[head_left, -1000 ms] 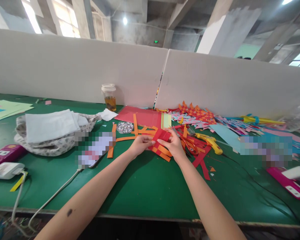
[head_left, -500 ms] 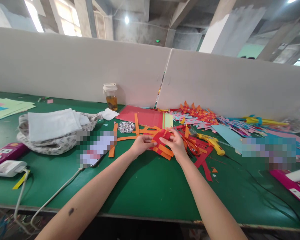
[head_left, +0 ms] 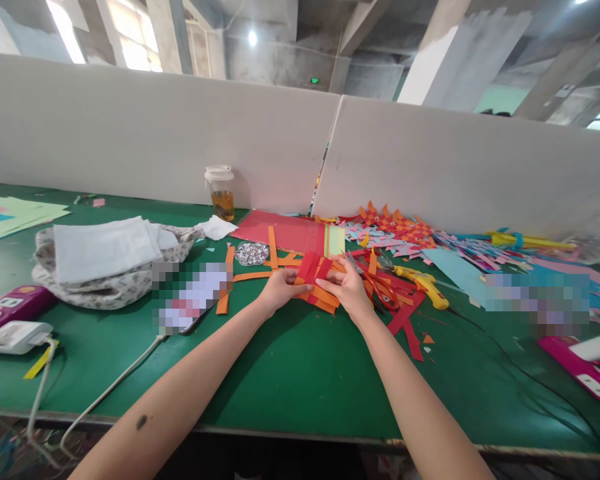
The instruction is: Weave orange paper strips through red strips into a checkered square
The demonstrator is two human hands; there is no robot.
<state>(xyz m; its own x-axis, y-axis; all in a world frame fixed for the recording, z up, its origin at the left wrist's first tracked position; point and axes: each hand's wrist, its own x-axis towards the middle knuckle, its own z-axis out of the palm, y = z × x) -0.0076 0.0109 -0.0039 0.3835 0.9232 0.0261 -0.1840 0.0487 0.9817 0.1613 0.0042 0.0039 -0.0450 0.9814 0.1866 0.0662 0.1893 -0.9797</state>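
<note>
Between my two hands is a small weave of red and orange paper strips (head_left: 310, 268), held a little above the green table. My left hand (head_left: 280, 291) is closed on its left edge, thumb on top. On the right edge, my right hand (head_left: 347, 287) pinches it with thumb and fingers. Two red strip ends point away from me, and orange ends stick out at the near side. Loose orange strips (head_left: 253, 275) lie to the left, beside a round pile of small googly eyes (head_left: 253, 253). Red strips (head_left: 405, 317) and orange-handled scissors (head_left: 384, 293) lie to the right.
A yellow glue gun (head_left: 427, 290) with a black cord lies right of my hands. Behind are a red sheet (head_left: 280, 230), finished-looking woven pieces (head_left: 395, 223) and a drink cup (head_left: 221, 193). At left are a phone (head_left: 200, 297) on a cable and a cloth bundle (head_left: 115, 267).
The woven piece has turned slightly and shifted a little left, its red ends now pointing more away from me. My right fingers have moved lower on its edge.
</note>
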